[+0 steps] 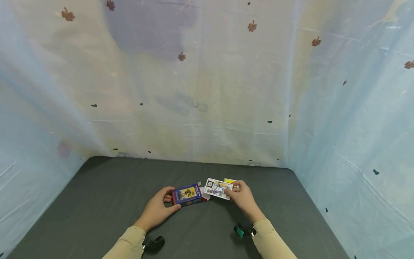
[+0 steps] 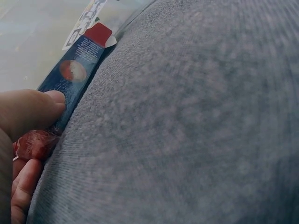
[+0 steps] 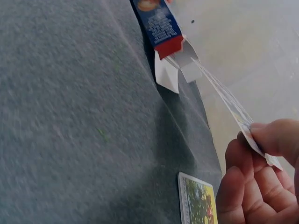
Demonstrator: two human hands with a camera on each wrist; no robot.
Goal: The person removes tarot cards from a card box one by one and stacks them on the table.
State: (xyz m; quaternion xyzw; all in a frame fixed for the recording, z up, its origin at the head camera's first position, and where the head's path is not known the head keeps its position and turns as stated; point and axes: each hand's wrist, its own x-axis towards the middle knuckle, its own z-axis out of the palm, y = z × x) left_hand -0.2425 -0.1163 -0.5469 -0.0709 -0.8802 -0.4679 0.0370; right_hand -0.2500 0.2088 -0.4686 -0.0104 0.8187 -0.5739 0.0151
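Note:
My left hand [image 1: 156, 209] grips the closed end of a blue and red card box [image 1: 187, 194], thumb on its near side. The end facing right is open, with a red flap and white flaps [image 3: 167, 74] folded out. My right hand [image 1: 244, 200] pinches a few thin printed cards [image 1: 216, 188] between thumb and fingers. Their left edge is at the box's open end; whether any part is still inside cannot be told. Another card [image 3: 198, 200], yellow and green, lies on the table near my right hand, partly hidden by it in the head view.
A dark grey cloth covers the table [image 1: 106, 216]. Pale plastic sheeting [image 1: 210, 90] with leaf-like marks hangs behind it and along both sides. Black straps [image 1: 153, 244] are on both wrists, below beige sleeves.

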